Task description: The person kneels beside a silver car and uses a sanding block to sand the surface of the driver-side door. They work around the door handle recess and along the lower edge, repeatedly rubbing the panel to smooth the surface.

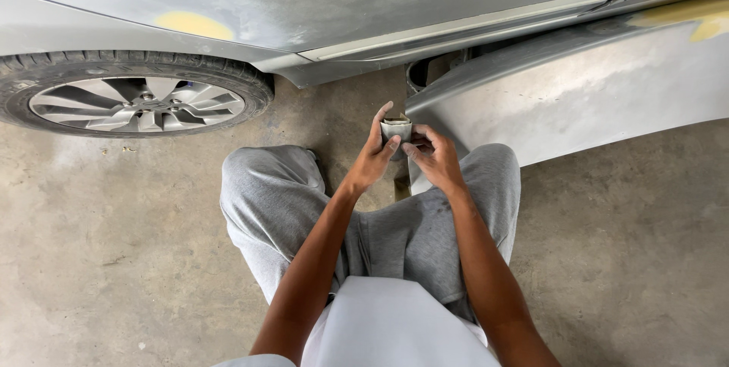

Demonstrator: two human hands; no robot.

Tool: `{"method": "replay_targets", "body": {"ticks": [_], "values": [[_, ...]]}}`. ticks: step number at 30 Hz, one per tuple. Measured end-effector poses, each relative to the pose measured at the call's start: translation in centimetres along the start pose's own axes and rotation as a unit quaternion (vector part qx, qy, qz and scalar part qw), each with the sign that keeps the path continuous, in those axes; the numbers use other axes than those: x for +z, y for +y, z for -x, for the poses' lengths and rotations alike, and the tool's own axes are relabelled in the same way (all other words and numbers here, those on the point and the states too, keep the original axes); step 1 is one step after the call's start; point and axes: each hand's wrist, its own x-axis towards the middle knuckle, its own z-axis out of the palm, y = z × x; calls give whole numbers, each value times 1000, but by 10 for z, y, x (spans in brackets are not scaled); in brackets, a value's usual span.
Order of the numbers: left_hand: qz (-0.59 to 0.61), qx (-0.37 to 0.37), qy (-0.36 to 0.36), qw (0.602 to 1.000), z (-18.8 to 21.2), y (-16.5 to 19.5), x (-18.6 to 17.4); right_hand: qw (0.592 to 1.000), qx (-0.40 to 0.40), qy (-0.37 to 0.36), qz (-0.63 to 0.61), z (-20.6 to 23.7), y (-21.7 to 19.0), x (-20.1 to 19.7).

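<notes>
Grey, folded and small, the piece of sandpaper [396, 130] sat pinched between both hands just in front of the sanded car panel [577, 93], close to that panel's lower left end. The left hand [372, 158] was closed around the paper's left side, its fingers curled behind and one finger raised above the top edge. The right hand [434, 156] gripped the right side with thumb and fingertips drawn together on it, so neither hand was free. The paper was held in the air above the person's grey trousers [288, 200], touching neither the panel nor the concrete floor [114, 261].

Left of the panel stood the car's alloy wheel [137, 101], and above it ran the dull, rubbed-down car door [326, 2] with a yellow filler patch [194, 25]; a second yellow patch [695, 17] lay at the panel's far right end.

The risk, as I judge it, lay in the fold. A loose or uneven fold could have slipped between the fingers, and the paper might have dropped to the dusty floor and picked up grit, which would scratch the panel. A hard crease pressed on one edge could also have cut grooves rather than smoothing evenly.
</notes>
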Motion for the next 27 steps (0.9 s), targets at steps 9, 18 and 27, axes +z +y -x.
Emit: {"method": "replay_targets", "body": {"ticks": [9,18,27], "values": [[-122,-50,9,991,-2,-8,-3,992,27,-26,-121,1,3,4],[36,-56,-66,996,7,-16,-23,972,84,-101,-195,-3,22,3],[112,8,-43,993,1,-18,-25,936,115,-160,-293,-12,31,11]]}}
